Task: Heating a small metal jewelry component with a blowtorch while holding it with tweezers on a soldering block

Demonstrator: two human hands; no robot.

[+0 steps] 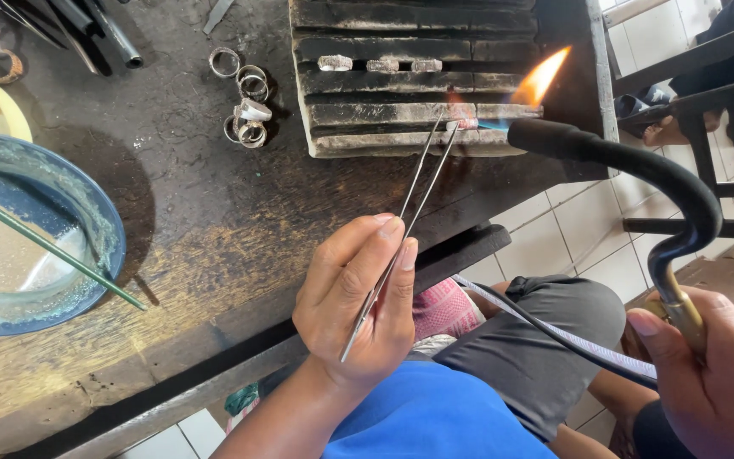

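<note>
Left hand [358, 297] low centre, grip pinched narrow on long metal tweezers [409, 204], tips reaching up to a small metal piece [462, 116] on the charred grooved soldering block [409, 76] at upper centre. Right hand [711, 374] lower right, grip wrapped around brass handle of a curved black torch [639, 170]; its flame [541, 81] plays on the piece. Dark wooden worktop [214, 212] carries a blue glass bowl [108, 229] at left, with a green rod [44, 242] across it. Silver rings [246, 102] lie upper left of the block. Three silvery pieces [380, 64] sit in a groove further up.
</note>
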